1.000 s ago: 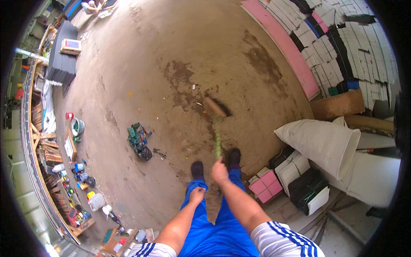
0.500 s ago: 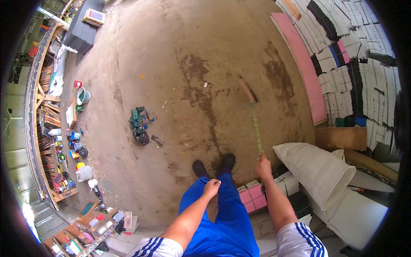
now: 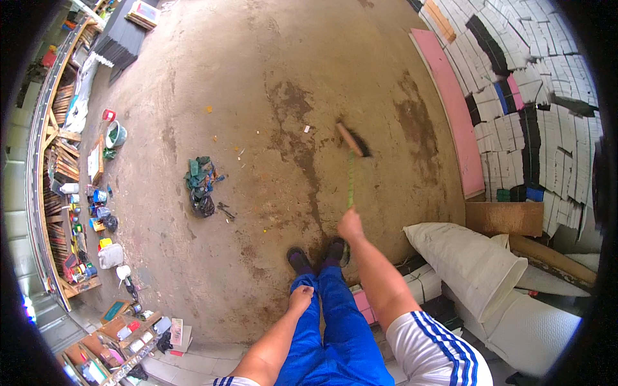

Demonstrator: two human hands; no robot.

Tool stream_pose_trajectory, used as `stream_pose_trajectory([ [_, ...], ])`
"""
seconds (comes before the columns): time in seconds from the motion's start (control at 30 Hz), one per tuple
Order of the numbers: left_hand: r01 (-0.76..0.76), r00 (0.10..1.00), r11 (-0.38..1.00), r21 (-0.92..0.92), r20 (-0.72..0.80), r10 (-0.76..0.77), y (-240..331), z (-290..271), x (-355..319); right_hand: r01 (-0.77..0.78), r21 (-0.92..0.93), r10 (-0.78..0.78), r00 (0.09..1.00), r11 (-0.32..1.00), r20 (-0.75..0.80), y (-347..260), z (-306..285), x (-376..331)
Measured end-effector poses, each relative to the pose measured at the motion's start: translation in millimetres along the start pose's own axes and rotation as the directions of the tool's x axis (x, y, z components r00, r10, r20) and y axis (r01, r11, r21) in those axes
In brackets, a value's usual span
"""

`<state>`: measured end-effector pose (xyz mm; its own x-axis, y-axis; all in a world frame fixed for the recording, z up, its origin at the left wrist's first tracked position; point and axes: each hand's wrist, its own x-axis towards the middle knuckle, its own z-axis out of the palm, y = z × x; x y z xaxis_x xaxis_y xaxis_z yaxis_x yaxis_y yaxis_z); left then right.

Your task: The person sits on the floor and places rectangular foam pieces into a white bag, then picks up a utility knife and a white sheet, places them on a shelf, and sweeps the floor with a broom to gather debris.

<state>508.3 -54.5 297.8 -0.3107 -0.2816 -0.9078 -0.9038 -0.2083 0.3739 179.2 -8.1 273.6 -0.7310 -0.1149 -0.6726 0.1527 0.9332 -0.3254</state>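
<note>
My right hand point(image 3: 351, 226) is wrapped round the green handle of a broom point(image 3: 351, 183), out in front of my feet. The broom's head point(image 3: 349, 139) has a light brown block and dark bristles, slightly blurred, and is at the brown, stained floor point(image 3: 257, 193). The upper end of the handle is hidden behind my right hand and forearm. My left hand point(image 3: 300, 298) is closed in a loose fist in front of my blue trouser leg, with no object showing from it. A small white scrap point(image 3: 306, 129) lies left of the broom head.
Crumpled green and black plastic bags point(image 3: 201, 186) lie on the floor to the left. Farther left stand a bucket point(image 3: 116, 134), several containers and a wooden shelf point(image 3: 55, 161). On the right are a pink board point(image 3: 444, 109), stacked white sheets point(image 3: 502, 138) and a white sack point(image 3: 460, 257).
My right hand and the broom have swung to the left, and the broom head has turned. My left hand has shifted slightly left and down in the view, still closed.
</note>
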Motion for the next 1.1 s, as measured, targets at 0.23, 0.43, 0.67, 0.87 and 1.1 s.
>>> stream_pose_trajectory([
  [0.23,-0.064,0.998,0.995,-0.083,0.022,0.066,11,-15,-1,0.185,-0.035,-0.182,0.980,0.982,0.085,-28,-14,-80],
  [0.43,-0.179,0.981,0.980,-0.083,-0.095,0.171,-20,-32,9,0.107,-0.150,-0.114,0.993,0.983,-0.036,-80,-48,31],
  [0.67,-0.046,0.998,0.995,-0.088,-0.038,0.043,2,-38,-10,0.288,-0.232,-0.242,0.948,0.929,0.209,-74,6,-24],
  [0.87,-0.129,0.989,0.984,-0.127,-0.084,0.119,63,-17,-9,0.291,-0.205,-0.231,0.935,0.935,0.270,-64,-50,-85],
  [1.1,-0.121,0.985,0.976,-0.180,-0.142,0.096,80,36,27,0.261,-0.291,-0.180,0.944,0.920,0.275,-53,-62,-13],
])
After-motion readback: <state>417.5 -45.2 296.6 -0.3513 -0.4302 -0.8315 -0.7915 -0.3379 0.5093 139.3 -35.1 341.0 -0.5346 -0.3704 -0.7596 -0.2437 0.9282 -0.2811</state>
